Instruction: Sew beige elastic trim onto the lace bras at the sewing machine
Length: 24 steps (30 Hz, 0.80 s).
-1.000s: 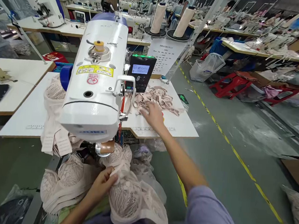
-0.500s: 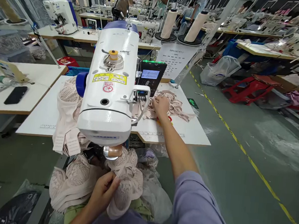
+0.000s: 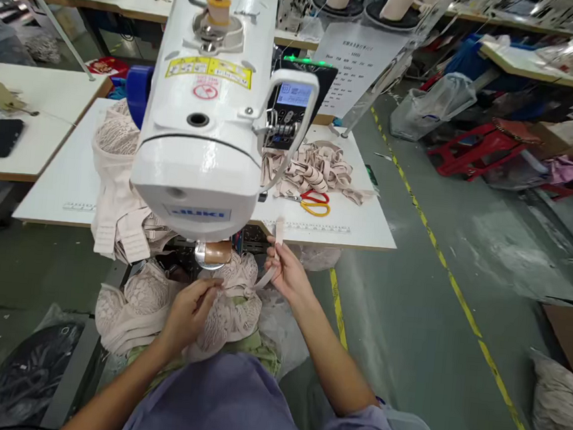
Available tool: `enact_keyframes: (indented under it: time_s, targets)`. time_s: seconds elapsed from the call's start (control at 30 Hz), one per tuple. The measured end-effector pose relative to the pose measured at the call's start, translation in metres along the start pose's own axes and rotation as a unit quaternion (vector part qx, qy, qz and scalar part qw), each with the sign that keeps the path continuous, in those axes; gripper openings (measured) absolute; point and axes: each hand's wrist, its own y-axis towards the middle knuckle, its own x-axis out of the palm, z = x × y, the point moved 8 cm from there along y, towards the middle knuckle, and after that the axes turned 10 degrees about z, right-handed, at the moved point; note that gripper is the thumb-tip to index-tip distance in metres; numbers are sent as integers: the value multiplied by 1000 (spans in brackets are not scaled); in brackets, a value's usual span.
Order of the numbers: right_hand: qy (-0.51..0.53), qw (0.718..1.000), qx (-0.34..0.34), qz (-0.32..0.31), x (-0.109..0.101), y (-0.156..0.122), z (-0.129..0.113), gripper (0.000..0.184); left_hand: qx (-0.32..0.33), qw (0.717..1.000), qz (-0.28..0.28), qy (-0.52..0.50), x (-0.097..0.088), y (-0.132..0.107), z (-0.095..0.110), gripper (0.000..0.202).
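My right hand (image 3: 286,272) pinches a narrow beige strap (image 3: 279,231) in front of the table edge. One end sticks up past the fingers, and the lower part curves down toward a beige lace bra (image 3: 229,324) on my lap. My left hand (image 3: 190,310) is closed at the bra's upper edge, thumb against fingers. Both hands are just below the head of a white sewing machine (image 3: 198,167), whose needle area is hidden. Another lace bra (image 3: 143,303) lies left of my left hand.
Right of the machine lie a heap of beige straps (image 3: 325,168) and red-and-yellow-handled scissors (image 3: 314,207). More bras (image 3: 122,194) hang over the table's left front edge. A phone (image 3: 1,138) rests on the neighbouring table. A red stool (image 3: 480,151) stands across the aisle.
My right hand has come back from the strap heap toward me with a strap in its fingers, uncovering the scissors. My left hand stays by the bra. The view has tilted down.
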Motion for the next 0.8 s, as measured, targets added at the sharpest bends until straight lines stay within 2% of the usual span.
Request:
enact_keyframes:
  time_s: [0.07, 0.13, 0.17, 0.23, 0.27, 0.33, 0.4, 0.47, 0.53, 0.57, 0.6, 0.67, 0.73, 0.8]
  targets:
    - [41, 997, 39, -51, 17, -34, 25, 28, 24, 999, -37, 7, 5, 5, 10, 42]
    - [66, 992, 74, -84, 32, -61, 42, 26, 55, 992, -112, 9, 17, 3, 22, 44]
    - [69, 990, 87, -82, 36, -68, 47, 25, 63, 985, -158, 10, 24, 0, 27, 39]
    - [74, 991, 96, -47, 36, -71, 51, 21, 52, 969, -240, -2, 35, -9, 33, 30]
    - [77, 993, 89, -21, 33, -67, 49, 19, 35, 962, -270, -20, 38, -14, 35, 34]
    - [76, 995, 54, 28, 25, -58, 40, 19, -3, 950, -301, -82, 38, -20, 41, 40]
    - [42, 998, 29, 30, 21, -53, 32, 20, -36, 944, -291, -150, 33, -21, 50, 42]
    - [-57, 996, 52, -52, 27, -60, 36, 26, -55, 945, -261, -187, 27, -17, 60, 43]
    - [-185, 969, 72, -143, 31, -73, 43, 34, -59, 953, -237, -177, 24, -12, 71, 45]
    - [-234, 957, 60, -159, 31, -77, 42, 35, -51, 958, -234, -160, 24, -10, 76, 45]
    - [-263, 953, 31, -148, 29, -75, 36, 35, -31, 962, -234, -137, 24, -7, 81, 43]
    - [-263, 960, -49, -77, 24, -64, 13, 33, 50, 975, -204, -75, 17, 0, 90, 36]
    - [-251, 962, -99, -39, 28, -47, -8, 31, 164, 980, -113, 11, 1, 9, 94, 32]
    - [-273, 953, -116, -58, 41, -30, -19, 29, 250, 961, 3, 116, -18, 14, 90, 37]
